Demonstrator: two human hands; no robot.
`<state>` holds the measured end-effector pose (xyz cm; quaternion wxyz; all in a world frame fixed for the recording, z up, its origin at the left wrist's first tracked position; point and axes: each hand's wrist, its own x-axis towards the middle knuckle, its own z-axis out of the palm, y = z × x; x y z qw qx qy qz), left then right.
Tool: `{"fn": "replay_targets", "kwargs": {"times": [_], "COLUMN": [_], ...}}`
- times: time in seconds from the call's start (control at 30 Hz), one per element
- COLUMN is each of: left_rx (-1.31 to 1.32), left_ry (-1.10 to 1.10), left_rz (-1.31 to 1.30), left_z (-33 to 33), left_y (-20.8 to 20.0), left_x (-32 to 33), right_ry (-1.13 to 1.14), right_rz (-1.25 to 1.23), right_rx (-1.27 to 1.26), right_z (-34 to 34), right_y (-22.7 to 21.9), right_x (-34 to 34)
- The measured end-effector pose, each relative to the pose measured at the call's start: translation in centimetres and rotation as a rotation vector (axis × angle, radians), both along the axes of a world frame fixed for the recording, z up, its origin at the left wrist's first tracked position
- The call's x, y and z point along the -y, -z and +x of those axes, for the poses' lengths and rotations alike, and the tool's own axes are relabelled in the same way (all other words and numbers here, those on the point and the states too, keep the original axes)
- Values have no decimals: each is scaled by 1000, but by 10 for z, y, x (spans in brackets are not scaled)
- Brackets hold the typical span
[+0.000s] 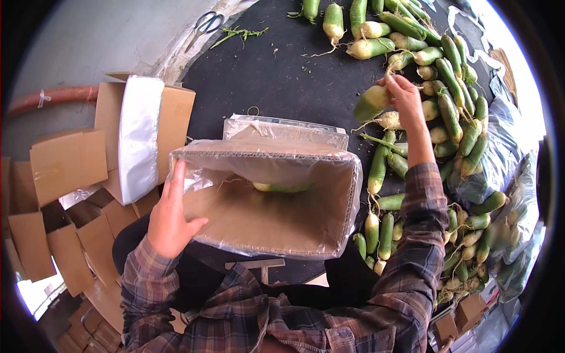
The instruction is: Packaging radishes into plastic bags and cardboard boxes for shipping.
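Observation:
A plastic-lined cardboard box (276, 220) lies tilted with its mouth toward me. One green radish (276, 187) rests inside against the far wall. My left hand (170, 217) grips the left rim, fingers along the outer edge and thumb over the inside. Beyond the box's right side, my right hand (401, 93) is closed on the pale root end of another green radish (372, 104), lifted above the dark surface and slightly blurred. Many more green radishes (450, 117) with thin roots are heaped beside and beyond that hand.
Behind the box stands a scale-like tray (285, 128) wrapped in plastic. Scissors (206, 26) and leaf scraps (240, 35) lie at the far left of the black surface (265, 70). Cardboard boxes (67, 167) are stacked at left, one with a white liner (140, 138). Plastic bags (500, 150) sit right.

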<state>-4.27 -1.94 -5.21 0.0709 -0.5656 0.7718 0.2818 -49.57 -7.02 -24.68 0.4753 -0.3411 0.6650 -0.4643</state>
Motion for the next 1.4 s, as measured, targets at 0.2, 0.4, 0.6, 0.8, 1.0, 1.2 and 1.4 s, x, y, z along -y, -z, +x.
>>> {"fn": "replay_targets", "kwargs": {"times": [0.2,0.4,0.6,0.8,1.0,1.2,1.4], "left_rx": [-35,-28,-67,-42,-13,14,39], "left_ry": [33,29,84,63,64,47,37], "left_rz": [-45,-45,-64,-40,-36,-17,45], "left_z": [18,21,23,16,14,17,11], "left_y": [2,3,7,5,1,-4,-8], "left_x": [-5,-7,-7,-8,-7,-10,-4], "right_ry": [-140,-454,-1106,-1490,-1331,-885,2], "right_rz": [-564,-473,-539,-190,-295,-596,58], "right_rx": [170,44,-189,-919,-1117,-167,-144], "right_z": [35,146,256,285,287,190,80], "right_y": [-191,-289,-200,-110,-120,-210,-53], "right_x": [-13,-55,-47,-50,-42,6,101]}}
